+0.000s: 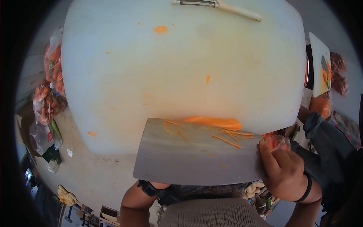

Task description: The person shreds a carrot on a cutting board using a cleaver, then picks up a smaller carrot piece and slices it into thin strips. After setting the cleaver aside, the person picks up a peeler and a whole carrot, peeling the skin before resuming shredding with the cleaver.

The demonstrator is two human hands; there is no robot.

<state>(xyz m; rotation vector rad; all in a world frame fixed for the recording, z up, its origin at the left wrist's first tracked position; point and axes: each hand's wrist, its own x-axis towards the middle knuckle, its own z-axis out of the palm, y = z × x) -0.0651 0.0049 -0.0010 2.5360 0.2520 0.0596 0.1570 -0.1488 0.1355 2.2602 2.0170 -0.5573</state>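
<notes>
My right hand (284,170) is closed round the handle end of a wide cleaver (196,162), at the near edge of the cutting board. The blade lies broadside to me, with thin carrot shreds (227,140) stuck along its upper part. Just beyond it, an orange piece of carrot (215,122) shows on the white cutting board (181,68). My left forearm, with a black band at the wrist, reaches up behind the blade. The blade hides my left hand and its fingers, so what they touch cannot be seen.
A peeler (238,12) lies at the board's far edge. Small carrot scraps (160,29) are scattered on the board. Bags of carrots (49,102) stand at the left. On the right is a smaller board (320,64) with a knife and carrot pieces; a dark-clothed person's limb (332,151) is near.
</notes>
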